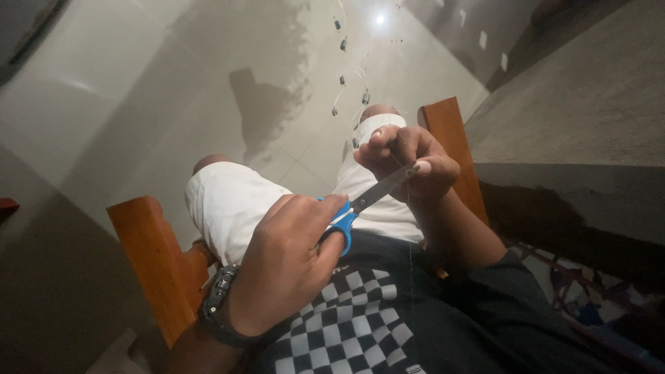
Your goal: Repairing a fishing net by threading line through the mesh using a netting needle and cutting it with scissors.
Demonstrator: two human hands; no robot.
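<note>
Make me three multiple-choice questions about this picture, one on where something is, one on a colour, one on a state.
1. Which hand holds the scissors?
A. left hand
B. right hand
C. neither

2. What colour are the scissor handles?
A. red
B. blue
C. green

3. How is the thin line held?
A. lying loose on the floor
B. wound on a spool
C. pinched in the right hand, hanging down

Answers: 1 A, its fingers go through the handles. 2 B, blue plastic shows by the fingers. 3 C, the line drops from the pinched fingers.
</note>
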